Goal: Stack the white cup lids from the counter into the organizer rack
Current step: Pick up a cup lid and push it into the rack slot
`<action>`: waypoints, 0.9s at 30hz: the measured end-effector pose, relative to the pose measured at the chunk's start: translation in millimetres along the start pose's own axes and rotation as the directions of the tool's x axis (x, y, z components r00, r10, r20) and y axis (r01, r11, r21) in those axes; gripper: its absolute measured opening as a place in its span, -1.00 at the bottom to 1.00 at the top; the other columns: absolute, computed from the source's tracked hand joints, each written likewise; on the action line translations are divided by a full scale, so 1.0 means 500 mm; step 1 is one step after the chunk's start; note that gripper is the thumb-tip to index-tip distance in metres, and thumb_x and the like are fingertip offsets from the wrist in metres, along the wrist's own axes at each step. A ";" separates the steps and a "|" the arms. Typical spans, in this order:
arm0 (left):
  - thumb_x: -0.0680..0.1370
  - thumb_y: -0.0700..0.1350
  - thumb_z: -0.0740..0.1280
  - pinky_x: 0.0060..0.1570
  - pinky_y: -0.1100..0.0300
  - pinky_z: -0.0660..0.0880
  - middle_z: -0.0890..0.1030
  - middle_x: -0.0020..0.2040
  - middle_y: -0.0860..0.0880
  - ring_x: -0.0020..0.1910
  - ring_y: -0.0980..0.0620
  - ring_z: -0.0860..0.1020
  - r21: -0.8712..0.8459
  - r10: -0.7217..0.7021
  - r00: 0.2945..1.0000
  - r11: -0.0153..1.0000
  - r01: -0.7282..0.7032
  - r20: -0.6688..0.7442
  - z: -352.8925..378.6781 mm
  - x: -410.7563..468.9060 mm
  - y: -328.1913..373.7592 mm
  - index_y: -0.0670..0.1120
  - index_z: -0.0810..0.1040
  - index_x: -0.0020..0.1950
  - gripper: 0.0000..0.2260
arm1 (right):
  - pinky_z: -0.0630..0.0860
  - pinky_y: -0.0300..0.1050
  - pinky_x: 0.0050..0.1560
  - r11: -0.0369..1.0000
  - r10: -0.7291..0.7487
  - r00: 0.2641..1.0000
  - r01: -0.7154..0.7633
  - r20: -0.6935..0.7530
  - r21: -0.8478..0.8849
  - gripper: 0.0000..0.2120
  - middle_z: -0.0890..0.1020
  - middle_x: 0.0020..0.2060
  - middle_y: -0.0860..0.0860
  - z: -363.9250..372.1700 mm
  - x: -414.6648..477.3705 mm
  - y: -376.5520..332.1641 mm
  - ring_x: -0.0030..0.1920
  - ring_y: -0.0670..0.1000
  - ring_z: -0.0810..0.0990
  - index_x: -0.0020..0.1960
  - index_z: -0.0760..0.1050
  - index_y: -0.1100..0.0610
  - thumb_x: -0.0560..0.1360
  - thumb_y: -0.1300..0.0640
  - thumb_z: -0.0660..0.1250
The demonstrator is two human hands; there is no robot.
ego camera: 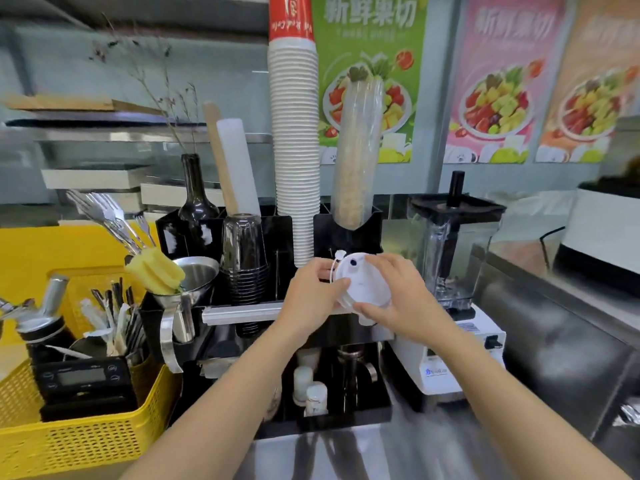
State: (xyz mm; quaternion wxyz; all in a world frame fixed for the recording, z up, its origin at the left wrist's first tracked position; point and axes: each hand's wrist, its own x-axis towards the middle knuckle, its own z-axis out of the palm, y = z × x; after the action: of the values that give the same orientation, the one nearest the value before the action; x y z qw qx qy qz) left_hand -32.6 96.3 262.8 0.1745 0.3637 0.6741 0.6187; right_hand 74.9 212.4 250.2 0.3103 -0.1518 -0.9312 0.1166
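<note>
yellow basket left | blender right | dark bottle behind | paper cup stack centre

A steel counter runs along the bottom and right of the view. A black organizer rack stands in its middle. Just beside the rack, toward the right, is a white blender base carrying a clear jug. At the left edge sits 1 yellow basket filled with utensils and a scale.
</note>
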 end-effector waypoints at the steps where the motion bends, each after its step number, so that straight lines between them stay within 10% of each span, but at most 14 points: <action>1: 0.50 -0.19 0.34 0.04 0.04 0.58 0.57 0.14 -0.07 0.06 -0.04 0.58 0.059 0.024 1.000 0.998 -0.024 -0.008 0.002 0.017 0.009 -0.09 0.50 0.14 -0.78 | 0.15 -0.21 0.20 1.000 -0.002 1.000 0.002 -0.003 0.004 -0.24 0.41 0.26 0.12 -0.012 0.017 0.007 0.28 0.09 0.30 0.37 0.29 0.10 0.27 -0.25 0.24; 10: 0.58 -0.13 0.18 0.24 0.05 0.40 0.48 0.29 -0.08 0.26 -0.06 0.44 0.557 0.227 0.970 0.795 -0.238 0.090 0.018 0.122 0.003 -0.06 0.39 0.36 -0.66 | 0.20 0.01 0.23 0.980 0.164 0.980 -0.148 0.111 -0.136 -0.42 0.49 0.22 0.06 -0.019 0.119 0.054 0.24 0.05 0.38 0.32 0.34 0.04 0.38 -0.17 0.33; 15: 0.56 -0.14 0.16 0.27 0.02 0.29 0.54 0.22 -0.11 0.23 -0.12 0.44 0.785 0.268 0.939 0.525 -0.329 0.214 0.028 0.153 -0.043 -0.09 0.42 0.33 -0.67 | 0.16 0.00 0.22 0.962 0.221 0.954 -0.179 0.202 -0.204 -0.45 0.52 0.13 0.02 0.023 0.141 0.082 0.11 0.01 0.40 0.27 0.38 0.04 0.39 -0.23 0.30; 27: 0.55 -0.15 0.06 0.46 -0.10 -0.21 0.60 0.16 -0.05 0.40 0.00 0.27 0.856 0.068 0.878 0.197 -0.478 0.474 0.040 0.203 -0.090 -0.09 0.52 0.20 -0.67 | 0.28 0.10 0.17 0.935 0.313 0.734 -0.126 0.603 -0.332 -0.63 0.60 -0.05 0.05 0.057 0.190 0.102 0.00 0.08 0.52 0.20 0.44 0.11 0.46 -0.04 0.21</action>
State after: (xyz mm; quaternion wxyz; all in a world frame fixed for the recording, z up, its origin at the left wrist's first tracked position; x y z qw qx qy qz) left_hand -99.7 183.3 237.8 -0.0874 0.6069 0.7895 0.0280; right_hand -4.3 289.7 263.7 -0.0695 -0.2528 -0.9625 0.0704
